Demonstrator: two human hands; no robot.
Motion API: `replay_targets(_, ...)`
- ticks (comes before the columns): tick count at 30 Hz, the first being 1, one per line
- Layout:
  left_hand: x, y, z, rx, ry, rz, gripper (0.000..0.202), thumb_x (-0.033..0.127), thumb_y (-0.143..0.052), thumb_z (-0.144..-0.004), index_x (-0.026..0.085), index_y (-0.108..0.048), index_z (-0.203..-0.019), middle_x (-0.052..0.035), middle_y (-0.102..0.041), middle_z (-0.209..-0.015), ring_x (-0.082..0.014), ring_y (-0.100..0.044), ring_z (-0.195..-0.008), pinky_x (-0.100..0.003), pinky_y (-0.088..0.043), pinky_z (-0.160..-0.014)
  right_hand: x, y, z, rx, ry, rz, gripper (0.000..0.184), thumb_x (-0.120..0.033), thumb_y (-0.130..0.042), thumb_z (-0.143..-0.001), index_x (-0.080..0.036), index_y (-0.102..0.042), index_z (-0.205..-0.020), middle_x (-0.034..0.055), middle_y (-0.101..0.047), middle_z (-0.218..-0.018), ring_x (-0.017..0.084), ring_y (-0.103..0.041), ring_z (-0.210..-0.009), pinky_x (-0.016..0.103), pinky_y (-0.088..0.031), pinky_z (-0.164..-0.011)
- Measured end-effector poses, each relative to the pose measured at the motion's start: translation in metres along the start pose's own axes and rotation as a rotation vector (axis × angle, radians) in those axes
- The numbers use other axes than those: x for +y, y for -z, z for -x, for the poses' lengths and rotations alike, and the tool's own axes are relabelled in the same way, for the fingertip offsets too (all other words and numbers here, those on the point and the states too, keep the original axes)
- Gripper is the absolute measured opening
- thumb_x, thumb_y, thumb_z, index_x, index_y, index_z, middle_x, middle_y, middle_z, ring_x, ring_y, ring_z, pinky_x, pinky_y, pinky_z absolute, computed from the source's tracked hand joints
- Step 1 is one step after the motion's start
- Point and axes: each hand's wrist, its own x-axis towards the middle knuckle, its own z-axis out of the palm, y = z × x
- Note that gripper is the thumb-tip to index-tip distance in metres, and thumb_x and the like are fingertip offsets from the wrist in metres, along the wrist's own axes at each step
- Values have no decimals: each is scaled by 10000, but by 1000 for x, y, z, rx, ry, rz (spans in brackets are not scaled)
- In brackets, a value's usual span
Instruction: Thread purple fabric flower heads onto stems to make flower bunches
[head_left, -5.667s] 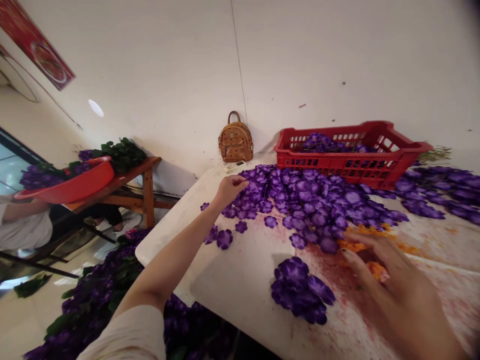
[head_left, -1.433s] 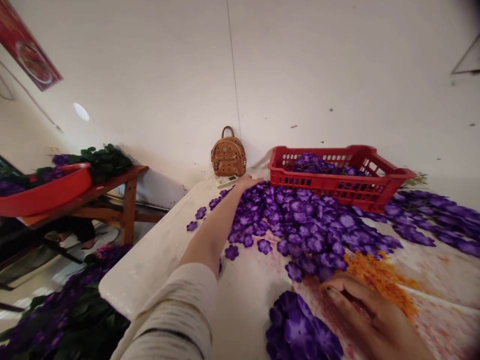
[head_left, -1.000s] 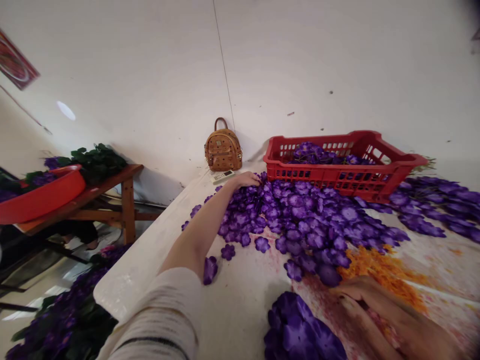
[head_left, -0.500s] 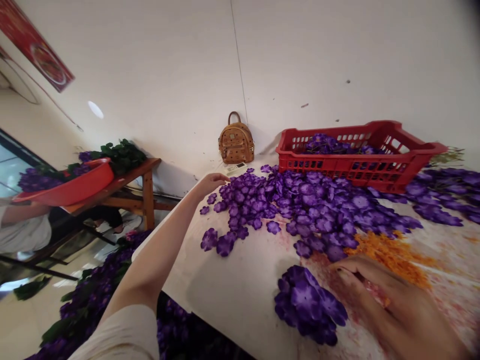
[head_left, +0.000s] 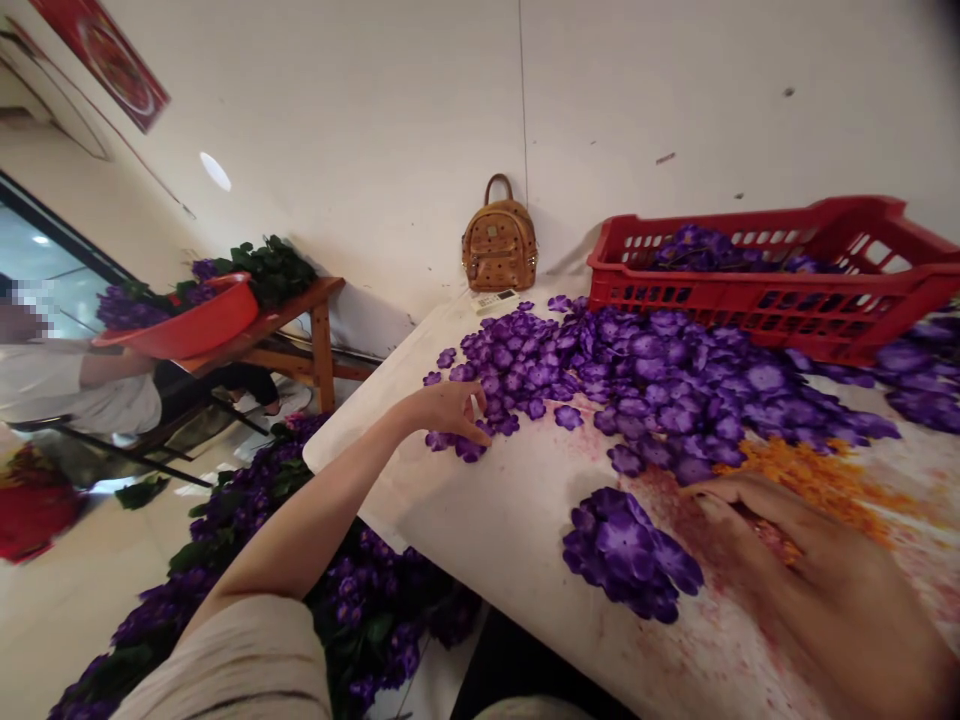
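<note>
Purple fabric flower heads (head_left: 675, 382): thin, soft and very light by the look of them, likely to cling and snag in a heap. Best taken singly by the centre or a petal edge, with a light pinch; stiffness looks low, and crushing seems a small risk. Most lie in a broad heap across the upper middle of the frame, with a denser clump (head_left: 626, 552) lower centre and a few strays near the left hand (head_left: 450, 412).

Left hand: fingers arched and narrowed downward over loose blossoms at the heap's left edge. Contact likely, but whether a blossom is held cannot be told.

Right hand (head_left: 817, 590): lower right, fingers curled and close together beside the clump, over a pink-stained patch, below an orange heap of crumbled material (head_left: 802, 490). Contents of the hand cannot be told.

Surface: white counter (head_left: 487, 510), streaked pink and orange at right. A red plastic crate (head_left: 720, 315) holding more purple blooms sits at the far edge, upper right. A tan studded backpack (head_left: 500, 245) and a white remote control (head_left: 495, 301) stand in the far corner.

Room: at left, a red basin (head_left: 202, 320) rests on a wooden bench (head_left: 322, 330). Leafy purple flower bunches (head_left: 240, 530) lie on the floor. A co-worker's white sleeve (head_left: 82, 385) shows at far left.
</note>
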Motion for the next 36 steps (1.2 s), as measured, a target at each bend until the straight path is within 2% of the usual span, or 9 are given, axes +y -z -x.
replay_targets(5,-6,-14,-9,26,-132,132,267,397,-796,-756,196,-704,-906,-26,-709,-817,-175,-651,-774,-250,-438,-654,-5,2,-2,-7,-61,-19,357,-534,-507,-974,-285,-762,-942,11,-798,-928,222,-754,-810,291,-565,-684)
replay_targets(9,-12,-19,-21,35,-246,355,301,337,-752,-808,174,-714,-1058,-22,-709,-813,-143,-631,-712,-236,-435,-630,-13,2,-3,-21,-95,-59,333,-522,-533,-966,-277,-756,-929,13,-796,-911,224,-746,-805,294,-541,-698)
replay_targets(15,-7,-28,-47,163,-348,580,391,315,-737,-841,151,-726,-1196,-3,-678,-715,-113,-593,-633,-204,-388,-578,-16,-2,-1,18,-141,-117,328,-503,-524,-970,-264,-744,-923,40,-785,-893,238,-728,-796,321,-527,-730)
replay_targets(19,-2,-32,-54,154,-398,676,577,331,-746,-853,183,-633,-1399,-104,-784,-1047,-142,-669,-787,-202,-412,-608,-15,-2,-3,7,-137,-117,342,-530,-520,-967,-272,-727,-879,37,-778,-867,242,-723,-781,325,-534,-721)
replay_targets(21,-3,-33,-56,151,-425,702,635,352,-745,-863,200,-581,-1457,-138,-760,-1213,-122,-650,-753,-207,-405,-600,-15,-3,-4,2,-111,-121,357,-544,-511,-963,-277,-728,-864,36,-777,-874,242,-728,-788,316,-543,-701)
replay_targets(24,-5,-35,-58,221,-398,695,573,360,-737,-872,153,-619,-1394,-152,-782,-1143,-102,-611,-649,-220,-403,-587,-14,-4,-4,-1,-109,-139,384,-550,-480,-973,-279,-721,-847,30,-758,-814,226,-713,-714,295,-542,-620)
replay_targets(27,-4,-36,-57,304,-332,703,383,338,-733,-871,113,-707,-1181,-120,-799,-913,-144,-686,-723,-239,-475,-677,-8,-6,-4,-11,-103,-135,390,-563,-488,-965,-279,-723,-836,29,-749,-782,223,-710,-688,287,-559,-612)
replay_targets(29,-1,-39,-52,284,-334,713,319,337,-730,-874,127,-721,-1113,-101,-794,-880,-166,-724,-800,-250,-506,-743,-3,-7,-4,-15,-90,-135,390,-575,-505,-953,-275,-726,-838,39,-763,-823,233,-728,-742,287,-579,-647)
replay_targets(36,4,-51,-19,43,-341,654,347,400,-733,-878,166,-754,-1133,-108,-804,-1025,-192,-744,-920,-252,-541,-799,2,-10,-5,-27,-110,-145,394,-577,-512,-952,-269,-726,-832,53,-762,-833,235,-733,-762,272,-578,-636)
